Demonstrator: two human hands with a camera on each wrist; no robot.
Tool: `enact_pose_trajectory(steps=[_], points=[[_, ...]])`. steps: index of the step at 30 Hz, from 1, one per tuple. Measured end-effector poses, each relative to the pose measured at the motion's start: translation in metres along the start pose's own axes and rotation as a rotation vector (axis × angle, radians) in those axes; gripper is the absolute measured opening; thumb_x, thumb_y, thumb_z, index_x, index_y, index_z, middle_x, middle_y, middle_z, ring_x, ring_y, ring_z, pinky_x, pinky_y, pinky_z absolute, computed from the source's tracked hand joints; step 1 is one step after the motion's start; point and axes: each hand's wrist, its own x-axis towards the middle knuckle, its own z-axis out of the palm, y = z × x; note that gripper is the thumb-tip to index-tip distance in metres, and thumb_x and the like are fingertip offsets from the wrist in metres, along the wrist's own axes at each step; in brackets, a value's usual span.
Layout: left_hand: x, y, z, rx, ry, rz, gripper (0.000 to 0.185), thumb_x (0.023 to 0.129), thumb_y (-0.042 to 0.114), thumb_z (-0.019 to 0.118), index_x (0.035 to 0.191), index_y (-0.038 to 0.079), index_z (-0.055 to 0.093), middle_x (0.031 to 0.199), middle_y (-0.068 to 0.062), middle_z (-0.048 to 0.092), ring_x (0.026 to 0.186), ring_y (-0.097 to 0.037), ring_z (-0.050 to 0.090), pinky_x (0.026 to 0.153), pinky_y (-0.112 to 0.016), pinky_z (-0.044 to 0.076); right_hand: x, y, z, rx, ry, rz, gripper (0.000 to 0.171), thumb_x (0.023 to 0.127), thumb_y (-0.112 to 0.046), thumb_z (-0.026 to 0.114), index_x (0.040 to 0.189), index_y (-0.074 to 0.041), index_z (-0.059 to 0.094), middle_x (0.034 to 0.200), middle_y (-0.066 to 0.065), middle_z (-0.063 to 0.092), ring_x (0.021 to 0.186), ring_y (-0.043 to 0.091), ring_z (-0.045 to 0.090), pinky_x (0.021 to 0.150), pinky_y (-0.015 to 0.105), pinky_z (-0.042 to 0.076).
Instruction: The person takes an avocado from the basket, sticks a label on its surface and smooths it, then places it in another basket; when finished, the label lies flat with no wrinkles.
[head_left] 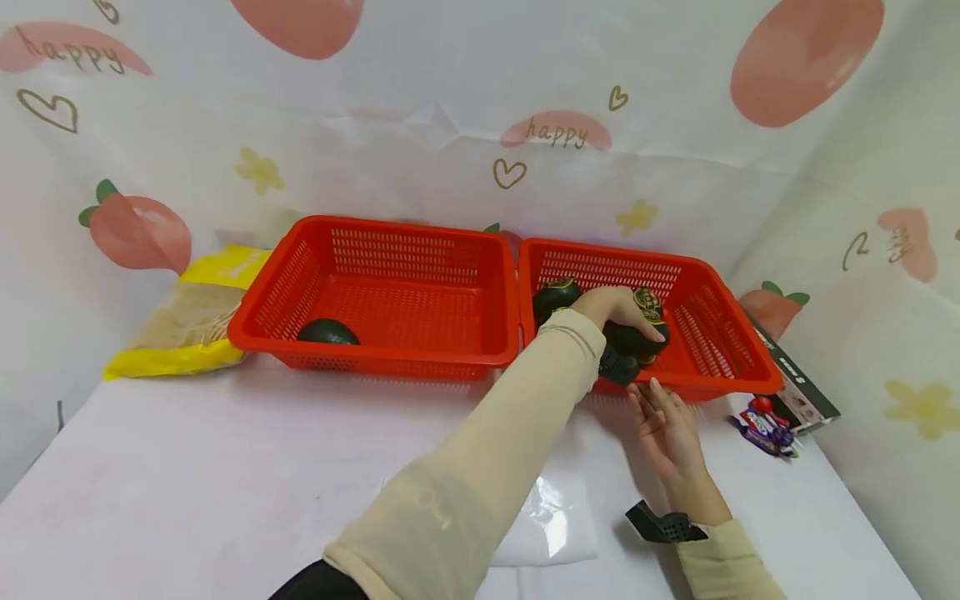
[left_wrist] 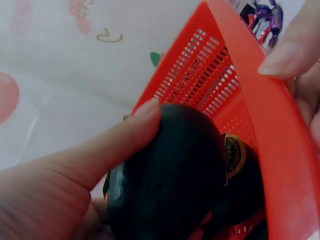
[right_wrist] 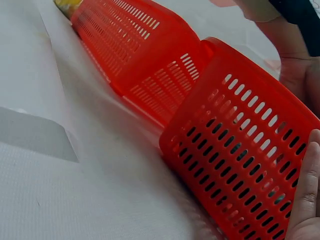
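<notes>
Left hand (head_left: 617,307) in right basket (head_left: 731,329), wrapped round dark avocado (left_wrist: 172,175).

Fingers and thumb curled over the fruit, lifting or holding it just above other dark avocados (head_left: 557,296) with gold stickers piled in same basket. Right hand (head_left: 670,433) outside, fingers straight and flat against the basket's near wall, gripping nothing. Left basket (head_left: 390,287) touching alongside, one avocado (head_left: 327,332) in its near left corner. Yellow bag (head_left: 191,317) beyond, left; purple wrappers (head_left: 765,425) on table, right.
</notes>
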Motion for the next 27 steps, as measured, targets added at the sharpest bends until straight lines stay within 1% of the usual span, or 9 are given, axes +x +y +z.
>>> enact_pose_trajectory(steps=[4,6,10,13,15,18,21,24,27], points=[[0.001,0.005,0.003,0.002,-0.054,-0.013,0.087,0.081,0.051,0.064,0.149,0.026,0.017,0.154,0.014,0.020,0.139,-0.005,0.025,0.107,-0.019,0.033,0.001,0.000,0.001,0.012,-0.003,-0.005,0.030,0.098,-0.007,0.039,0.087,0.001,0.065,0.089,0.010,0.070,0.082,0.019,0.067,0.078,0.023,0.055],[0.000,0.008,0.005,-0.010,-0.058,-0.038,0.091,0.081,0.049,0.065,0.150,0.030,0.010,0.155,0.018,0.012,0.141,-0.003,0.018,0.110,-0.019,0.029,0.001,0.000,0.001,0.021,0.010,0.002,0.028,0.098,-0.007,0.041,0.086,0.001,0.065,0.089,0.009,0.070,0.082,0.018,0.065,0.078,0.023,0.055],[-0.001,0.012,0.010,0.033,-0.001,-0.052,0.090,0.079,0.045,0.070,0.149,0.032,0.015,0.153,0.018,0.017,0.139,-0.003,0.024,0.108,-0.020,0.032,0.001,0.000,0.002,0.010,0.027,-0.009,0.027,0.097,-0.007,0.043,0.082,-0.001,0.064,0.089,0.008,0.069,0.080,0.016,0.065,0.076,0.022,0.055],[-0.004,0.011,0.008,0.112,-0.009,-0.043,0.092,0.078,0.046,0.071,0.149,0.032,0.014,0.154,0.018,0.014,0.141,-0.003,0.020,0.110,-0.020,0.029,0.001,0.001,0.002,-0.006,0.021,-0.020,0.028,0.098,-0.007,0.042,0.080,-0.001,0.063,0.088,0.008,0.069,0.080,0.016,0.066,0.077,0.022,0.055],[-0.010,0.007,0.003,0.151,-0.016,-0.024,0.093,0.077,0.047,0.070,0.149,0.030,0.014,0.154,0.016,0.015,0.141,-0.004,0.020,0.111,-0.021,0.028,0.002,0.002,0.003,-0.013,0.014,-0.014,0.027,0.098,-0.007,0.041,0.082,-0.001,0.063,0.089,0.008,0.070,0.082,0.017,0.067,0.078,0.023,0.055],[-0.023,-0.004,-0.005,0.164,0.036,0.064,0.088,0.080,0.045,0.069,0.149,0.020,0.020,0.154,0.009,0.022,0.140,-0.008,0.024,0.111,-0.022,0.030,0.003,0.003,0.003,-0.020,-0.012,-0.011,0.027,0.098,-0.007,0.040,0.084,-0.001,0.063,0.091,0.010,0.071,0.085,0.019,0.069,0.079,0.025,0.055],[-0.043,-0.017,-0.008,0.145,0.161,0.168,0.081,0.082,0.041,0.069,0.146,0.015,0.029,0.150,0.004,0.032,0.137,-0.011,0.032,0.110,-0.024,0.032,0.003,0.004,0.003,-0.070,-0.043,-0.028,0.027,0.099,-0.008,0.040,0.088,-0.002,0.063,0.091,0.010,0.072,0.086,0.020,0.070,0.080,0.025,0.055],[-0.071,-0.035,0.001,0.125,0.273,0.288,0.073,0.083,0.037,0.069,0.143,0.012,0.037,0.146,0.000,0.041,0.134,-0.013,0.038,0.110,-0.026,0.034,0.002,0.008,0.001,-0.209,-0.098,-0.048,0.032,0.100,-0.010,0.037,0.090,-0.003,0.066,0.092,0.008,0.073,0.089,0.018,0.070,0.081,0.025,0.055],[-0.106,-0.063,0.020,0.144,0.340,0.435,0.064,0.084,0.034,0.069,0.137,0.009,0.046,0.139,-0.003,0.050,0.129,-0.016,0.045,0.108,-0.027,0.036,-0.001,0.013,0.000,-0.351,-0.185,-0.022,0.035,0.101,-0.010,0.034,0.097,-0.005,0.069,0.097,0.007,0.073,0.092,0.017,0.070,0.083,0.024,0.054]])
